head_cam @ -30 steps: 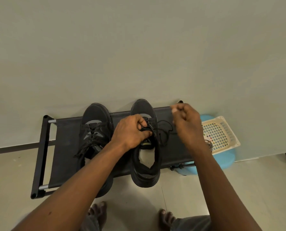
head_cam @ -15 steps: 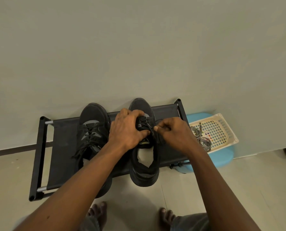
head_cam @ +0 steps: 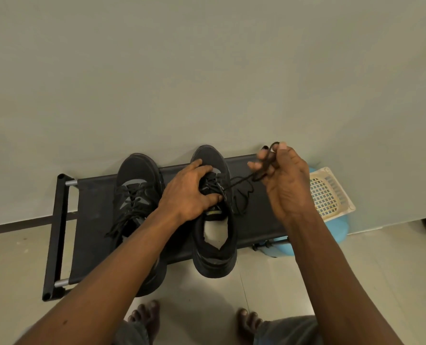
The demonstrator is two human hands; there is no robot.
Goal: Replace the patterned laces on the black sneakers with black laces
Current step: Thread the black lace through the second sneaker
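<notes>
Black lace (head_cam: 239, 183), part-threaded in the right sneaker (head_cam: 214, 247) on the shoe rack (head_cam: 95, 220), is pinched taut by the right hand (head_cam: 289, 180), left hand (head_cam: 189, 192) gripping the upper; next, probably the following eyelet.

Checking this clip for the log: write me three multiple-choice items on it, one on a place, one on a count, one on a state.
1. Where is the basket?
A. beside the rack, on a blue stool
B. on the floor by the feet
C. in the left hand

2. How many sneakers are on the rack?
A. one
B. two
C. four

3. The right hand:
A. lies flat on the floor
B. holds the basket
C. pinches a black lace

Answers: A, it sits on the stool at the rack's right end; B, two stand side by side; C, the lace runs taut to its fingers.
</notes>
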